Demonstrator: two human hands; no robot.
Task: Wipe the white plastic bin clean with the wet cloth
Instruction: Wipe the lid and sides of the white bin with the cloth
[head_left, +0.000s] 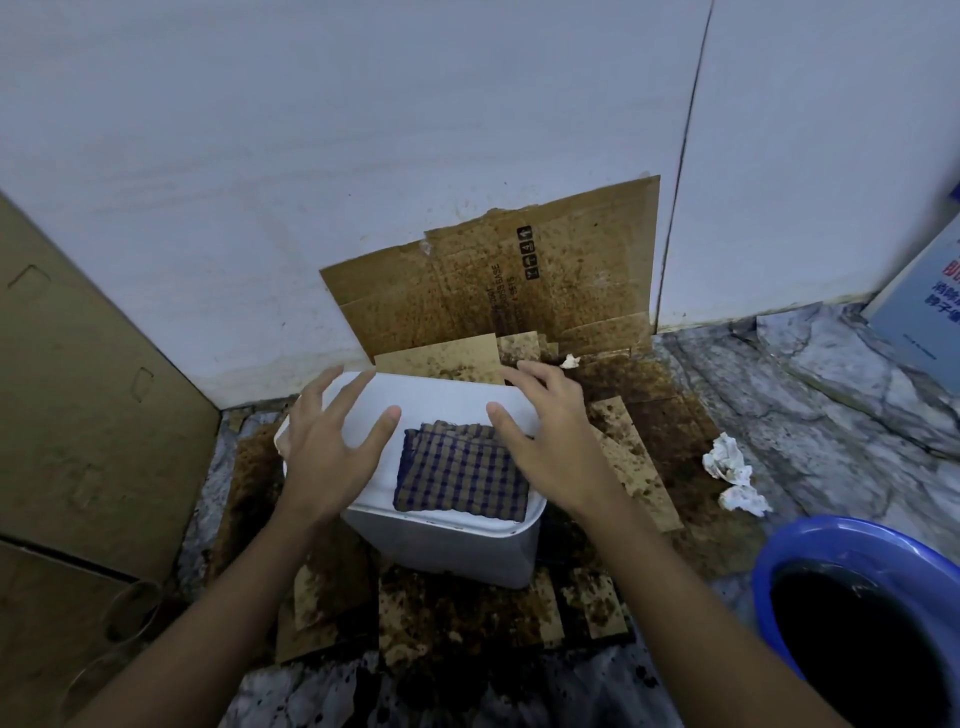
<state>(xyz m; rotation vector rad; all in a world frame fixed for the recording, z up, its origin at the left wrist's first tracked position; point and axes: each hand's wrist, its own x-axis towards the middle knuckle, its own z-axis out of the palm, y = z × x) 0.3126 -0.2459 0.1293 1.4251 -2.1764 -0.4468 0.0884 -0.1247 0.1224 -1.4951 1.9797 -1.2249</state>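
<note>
Atop white bin (447, 400), checked cloth (462, 470) flat between left hand (322, 447) and right hand (550, 441), both splayed, empty.

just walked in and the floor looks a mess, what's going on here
A person is cleaning a white plastic bin that sits on stained cardboard by the wall. A folded checked cloth lies flat on the bin's upper face. The left hand and right hand are over the bin with fingers spread, gripping nothing. A blue basin of dark water stands to the right, with crumpled tissues nearby.
</note>
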